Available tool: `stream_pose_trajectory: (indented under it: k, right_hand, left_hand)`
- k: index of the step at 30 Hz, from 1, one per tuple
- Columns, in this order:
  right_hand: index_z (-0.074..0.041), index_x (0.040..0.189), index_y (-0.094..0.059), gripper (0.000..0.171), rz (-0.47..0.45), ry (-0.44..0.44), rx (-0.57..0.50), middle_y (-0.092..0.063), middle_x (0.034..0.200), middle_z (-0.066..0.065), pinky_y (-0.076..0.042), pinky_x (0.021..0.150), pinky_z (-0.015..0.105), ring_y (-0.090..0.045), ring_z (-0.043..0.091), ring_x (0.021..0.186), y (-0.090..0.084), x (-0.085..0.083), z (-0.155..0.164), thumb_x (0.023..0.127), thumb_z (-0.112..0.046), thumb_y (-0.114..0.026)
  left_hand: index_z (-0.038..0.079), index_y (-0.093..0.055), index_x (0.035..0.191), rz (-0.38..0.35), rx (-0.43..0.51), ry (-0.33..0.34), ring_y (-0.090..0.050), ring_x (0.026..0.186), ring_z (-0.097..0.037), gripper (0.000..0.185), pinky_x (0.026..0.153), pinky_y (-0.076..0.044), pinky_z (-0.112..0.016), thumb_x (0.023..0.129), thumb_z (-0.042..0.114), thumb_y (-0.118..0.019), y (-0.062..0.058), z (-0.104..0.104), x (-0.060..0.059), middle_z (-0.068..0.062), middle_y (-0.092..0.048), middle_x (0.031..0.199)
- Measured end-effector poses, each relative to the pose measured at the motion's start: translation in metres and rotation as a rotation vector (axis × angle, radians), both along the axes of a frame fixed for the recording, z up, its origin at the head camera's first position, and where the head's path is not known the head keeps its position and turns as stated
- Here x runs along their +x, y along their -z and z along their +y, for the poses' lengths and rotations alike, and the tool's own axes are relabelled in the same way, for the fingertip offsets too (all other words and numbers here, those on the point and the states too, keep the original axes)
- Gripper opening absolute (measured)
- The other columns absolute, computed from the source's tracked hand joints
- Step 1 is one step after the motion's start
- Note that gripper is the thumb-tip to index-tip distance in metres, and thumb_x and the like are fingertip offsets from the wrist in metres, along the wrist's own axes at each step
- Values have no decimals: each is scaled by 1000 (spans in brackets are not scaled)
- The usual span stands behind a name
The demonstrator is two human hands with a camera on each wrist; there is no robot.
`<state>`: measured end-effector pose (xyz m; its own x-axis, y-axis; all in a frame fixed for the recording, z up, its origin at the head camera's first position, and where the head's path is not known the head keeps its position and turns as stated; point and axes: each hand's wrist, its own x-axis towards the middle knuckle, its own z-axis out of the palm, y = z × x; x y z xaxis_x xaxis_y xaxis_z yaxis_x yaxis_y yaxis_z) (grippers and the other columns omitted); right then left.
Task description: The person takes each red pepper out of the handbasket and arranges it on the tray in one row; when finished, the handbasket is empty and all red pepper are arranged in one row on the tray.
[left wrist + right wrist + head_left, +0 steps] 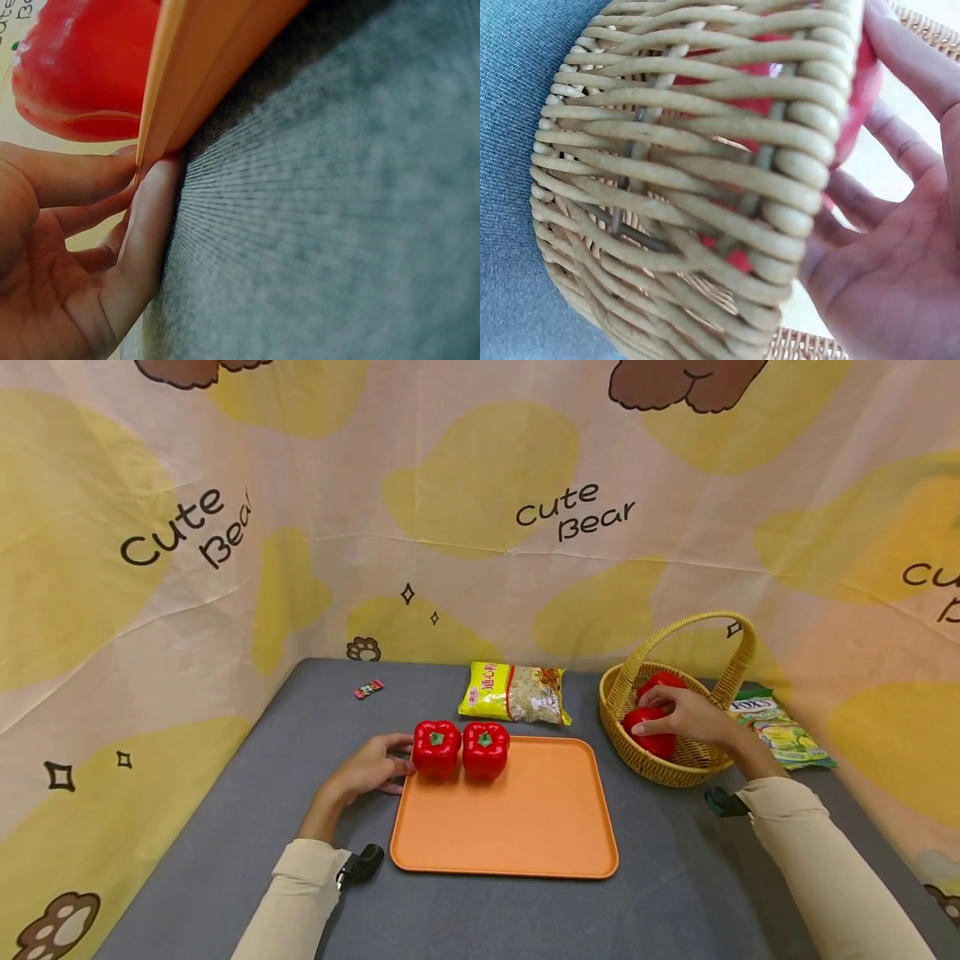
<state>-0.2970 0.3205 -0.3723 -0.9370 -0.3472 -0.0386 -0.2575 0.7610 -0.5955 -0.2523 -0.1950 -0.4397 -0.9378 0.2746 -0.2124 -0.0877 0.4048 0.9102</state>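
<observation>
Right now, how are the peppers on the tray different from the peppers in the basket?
The tray peppers stand upright side by side, stems up; the basket peppers lie piled. The left hand rests beside the tray peppers at the tray's edge; the right hand grips a basket pepper. All are red.

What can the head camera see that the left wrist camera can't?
Only the head view shows the whole orange tray with two red peppers, the second one beside the first, plus the wicker basket, the right hand gripping a red pepper in the basket, the snack bag and the bear curtain.

Only the left wrist view shows, close up, fingertips pressed against the tray's edge on the grey table.

Both show the left hand, the tray and the pepper nearest it.
</observation>
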Motion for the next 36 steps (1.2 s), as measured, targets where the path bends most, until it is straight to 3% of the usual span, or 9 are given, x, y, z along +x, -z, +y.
stream_pose_trajectory:
  k: [5,11,18,28,30,33,36]
  right_hand:
    - [-11,119,-62,49,-1,5,10,-62,117,13,-49,86,41,-57,28,104,-5,6,4,83,-41,-74]
    - [-4,133,-54,66,-46,26,35,-58,123,19,-50,89,48,-54,33,110,-9,12,8,83,-44,-72]
    - [-5,138,-51,77,19,82,114,-57,127,22,-49,88,53,-54,38,111,-12,23,14,80,-52,-72]
    - [-2,143,-43,85,95,140,50,-52,132,26,-46,91,59,-49,44,119,-22,49,22,81,-51,-73]
    - [-3,142,-44,81,120,136,26,-51,132,23,-48,91,54,-49,43,120,-22,55,23,81,-47,-75]
    - [-5,140,-46,77,146,147,-30,-48,133,19,-53,83,33,-51,40,119,-24,62,25,81,-42,-77]
    - [-7,139,-46,74,164,171,-88,-45,134,14,-50,75,15,-52,37,119,-27,70,25,80,-38,-79]
  left_hand:
    - [4,-49,138,-10,-7,-14,-64,101,-25,49,70,-60,-39,91,6,-59,-1,2,0,-16,-56,130]
    - [4,-49,138,-7,-4,-14,-64,99,-25,48,70,-60,-39,91,5,-59,-1,2,0,-16,-56,128]
    - [4,-49,138,-12,0,-14,-64,98,-25,49,70,-60,-39,91,6,-59,0,2,0,-16,-55,128]
    - [0,-45,140,12,13,10,-65,102,-28,51,71,-60,-40,92,6,-59,-1,-1,1,-21,-51,134]
    - [-1,-45,140,15,12,14,-65,102,-28,51,71,-60,-40,92,7,-59,-1,-1,1,-21,-51,133]
    - [0,-45,140,13,5,11,-65,101,-27,50,71,-60,-39,92,6,-58,-1,-1,1,-21,-52,133]
    - [1,-46,139,9,-5,3,-65,100,-26,50,71,-60,-38,91,7,-59,0,-1,1,-20,-52,132]
